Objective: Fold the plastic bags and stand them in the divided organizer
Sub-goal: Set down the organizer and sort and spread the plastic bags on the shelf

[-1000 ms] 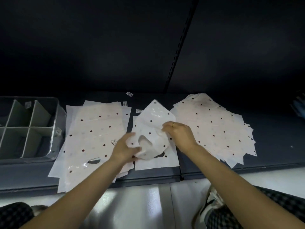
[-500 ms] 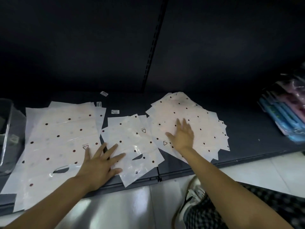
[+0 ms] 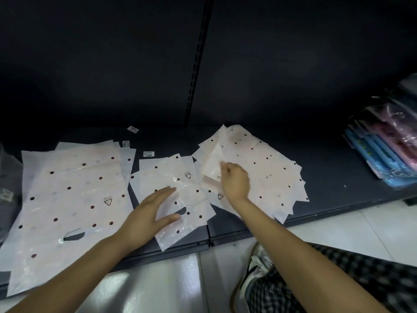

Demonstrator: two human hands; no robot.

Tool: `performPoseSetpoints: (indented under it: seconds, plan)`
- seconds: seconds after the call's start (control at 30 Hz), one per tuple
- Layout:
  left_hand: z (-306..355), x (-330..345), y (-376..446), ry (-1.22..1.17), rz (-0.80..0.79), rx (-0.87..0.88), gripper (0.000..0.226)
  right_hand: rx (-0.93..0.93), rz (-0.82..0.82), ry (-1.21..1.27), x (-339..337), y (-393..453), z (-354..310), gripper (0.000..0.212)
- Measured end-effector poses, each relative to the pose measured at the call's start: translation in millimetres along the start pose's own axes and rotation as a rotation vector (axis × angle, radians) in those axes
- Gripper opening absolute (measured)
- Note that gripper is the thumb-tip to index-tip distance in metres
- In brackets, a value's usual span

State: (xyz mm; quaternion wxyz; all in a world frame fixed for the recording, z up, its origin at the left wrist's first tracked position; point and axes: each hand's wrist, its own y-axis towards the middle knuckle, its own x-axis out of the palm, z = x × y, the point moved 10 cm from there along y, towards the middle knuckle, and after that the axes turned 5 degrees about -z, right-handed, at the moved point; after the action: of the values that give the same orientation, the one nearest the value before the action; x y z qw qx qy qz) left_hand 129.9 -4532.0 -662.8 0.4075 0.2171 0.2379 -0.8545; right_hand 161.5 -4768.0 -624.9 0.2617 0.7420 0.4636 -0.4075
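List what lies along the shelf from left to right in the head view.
Large bag stack → left hand, flat on the middle bag stack → right hand, pinching a bag off the right bag pile → blue and pink packets.

Triangle recycling marks on the bags (image 3: 108, 201); label (image 3: 148, 154) text unreadable.

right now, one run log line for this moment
left hand flat on middle bag | right hand lifting bag corner off right pile

A shop. A dark shelf (image 3: 338, 177) runs below a slotted upright (image 3: 198, 59). Wrapped packs (image 3: 388, 154) lie right; price labels (image 3: 149, 154) lie far.
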Motion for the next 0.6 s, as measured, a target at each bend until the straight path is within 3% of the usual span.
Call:
performPoseSetpoints:
  seconds: [0.13,0.2,0.27,0.4,0.53,0.6]
  plan:
    - [19,8,8,-0.526,-0.002,-0.075,0.099,0.025,-0.255,0.482,40,-27,-64,0.049]
    - [15,-7,9,-0.565,0.115,-0.092,0.089,0.071,-0.48,0.759,69,-46,-84,0.034]
    - [0,-33,4,-0.497,0.297,-0.142,0.076,0.033,-0.574,0.832,80,-55,-93,0.028]
    - [-62,-84,-9,-0.402,0.429,-0.309,0.071,-0.088,-0.286,0.307,46,-15,-33,0.032]
    - [-141,-151,-30,-0.078,0.504,-0.525,0.075,0.191,-0.219,-0.198,11,15,96,0.06]
    - [-166,-177,-43,0.037,0.566,-0.572,0.072,0.321,-0.229,-0.29,-2,15,143,0.059]
